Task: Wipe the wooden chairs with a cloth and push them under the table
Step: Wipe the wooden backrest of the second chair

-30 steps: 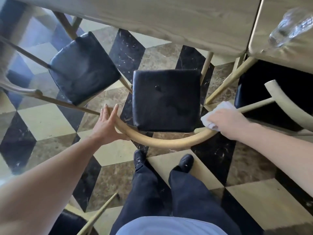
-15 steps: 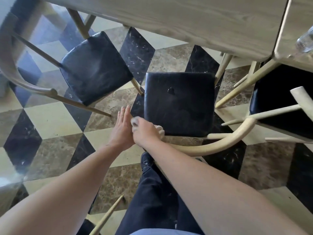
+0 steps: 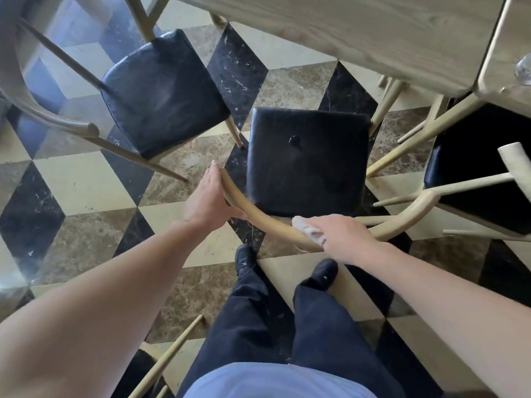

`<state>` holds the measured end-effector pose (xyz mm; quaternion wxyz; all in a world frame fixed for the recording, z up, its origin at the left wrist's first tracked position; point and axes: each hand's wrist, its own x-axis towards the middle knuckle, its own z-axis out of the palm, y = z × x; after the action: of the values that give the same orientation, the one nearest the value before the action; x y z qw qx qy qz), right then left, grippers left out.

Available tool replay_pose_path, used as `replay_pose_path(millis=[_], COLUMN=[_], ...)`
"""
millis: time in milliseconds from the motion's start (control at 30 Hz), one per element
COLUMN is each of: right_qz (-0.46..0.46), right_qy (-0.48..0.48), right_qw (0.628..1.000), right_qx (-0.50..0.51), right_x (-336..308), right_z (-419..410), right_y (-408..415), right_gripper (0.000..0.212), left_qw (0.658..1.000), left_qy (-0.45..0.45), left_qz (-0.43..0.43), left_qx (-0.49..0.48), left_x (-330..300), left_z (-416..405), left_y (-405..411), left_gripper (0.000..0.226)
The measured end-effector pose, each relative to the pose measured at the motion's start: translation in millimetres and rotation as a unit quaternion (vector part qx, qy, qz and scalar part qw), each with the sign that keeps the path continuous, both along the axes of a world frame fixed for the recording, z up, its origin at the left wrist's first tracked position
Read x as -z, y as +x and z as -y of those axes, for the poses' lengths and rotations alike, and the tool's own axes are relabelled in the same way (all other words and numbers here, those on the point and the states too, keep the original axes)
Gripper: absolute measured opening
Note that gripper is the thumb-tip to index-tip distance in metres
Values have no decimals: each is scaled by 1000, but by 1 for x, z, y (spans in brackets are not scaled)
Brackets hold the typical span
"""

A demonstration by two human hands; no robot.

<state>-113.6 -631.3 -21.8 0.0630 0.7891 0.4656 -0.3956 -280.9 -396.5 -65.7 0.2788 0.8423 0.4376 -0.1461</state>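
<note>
Marble floor (image 3: 86, 182) in a cube pattern of black, cream and brown tiles.
A clear glass object (image 3: 524, 70) sits at the right edge; black shoes (image 3: 326, 273) and dark trousers (image 3: 324, 340) stand below.

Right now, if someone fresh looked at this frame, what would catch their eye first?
Two bare arms reach down to the curved wooden backrest of the middle chair: the left hand holds its left end, and the right hand presses a pale cloth onto it near the middle. Beyond the rail lies the chair's black seat, not yet under the wooden table at the top, all over a bold checkered marble floor.
</note>
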Motion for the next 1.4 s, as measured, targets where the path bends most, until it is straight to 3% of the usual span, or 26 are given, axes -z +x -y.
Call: replay_pose_path(millis=[167,300,367,433,533,700,767,833,867,967,1100,1233,1333,1400], right_qz=[74,158,155,94,53,87,74,106,154,312,361,341,342,366], right_qy=[-20,-19,31,111,225,326,326,249,207,147,80,39,41,65], right_qw=[985,985,970,950,925,926,941,952,939,850,823,799,742,696], right_qx=[-153,59,183,275,303,169,47,-140,-227,-398,-432,-493,-575,-614], right_x=[-4,2,10,11,14,29,40,56,61,66,60,50,46,37], right_z=[56,100,111,110,80,-12,-56,-97,-113,-150,-179,-164,-132,-108], right_y=[87,131,95,35,-59,-162,-171,-173,-167,-148,-130,-121,-115,-115], right_gripper=[29,56,63,74,86,80,66,62,61,48,40,48,59,53], left_qw=[999,998,994,988,970,933,926,927,934,955,979,991,987,987], left_qy=[5,-31,-57,-106,-186,-292,-309,-315,-305,-266,-178,-15,21,21], left_qz=[-21,50,79,88,98,139,148,140,127,95,93,66,64,43], left_qx=[-35,-26,-41,-69,-121,-156,-160,-148,-133,-93,-29,116,143,151], left_x=[-1,-11,-20,-29,-37,-31,-30,-28,-29,-26,-18,-12,-10,-9], left_z=[-2,2,-4,-10,-23,-46,-52,-57,-58,-62,-60,-52,-50,-50], left_y=[-43,-30,-19,-11,-10,-21,-20,-20,-17,-11,-9,-18,-20,-20], left_gripper=[154,129,96,63,56,75,76,76,76,78,67,66,57,39])
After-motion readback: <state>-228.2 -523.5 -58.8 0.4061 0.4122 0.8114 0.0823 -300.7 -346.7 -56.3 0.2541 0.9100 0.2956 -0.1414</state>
